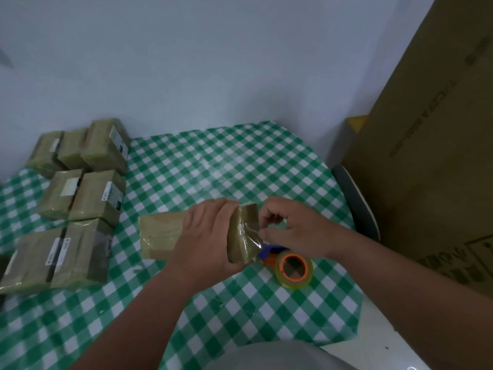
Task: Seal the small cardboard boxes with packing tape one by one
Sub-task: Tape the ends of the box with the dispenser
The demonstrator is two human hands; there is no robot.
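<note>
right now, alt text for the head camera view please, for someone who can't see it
A person's left hand grips a small cardboard box above a green checked tablecloth while the right hand pinches clear tape onto its end. A tape roll with an orange core lies just below, and taped boxes are stacked at left.

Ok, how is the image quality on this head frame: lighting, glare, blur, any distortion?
Head view: dim, bluish light and soft focus overall, so the labels on the taped boxes are unreadable; glare streaks the checked tablecloth and glints on the tape over the held box; wide-angle bending shows on the large carton at right; left hand and right hand are only slightly soft, with no strong shadows.
</note>
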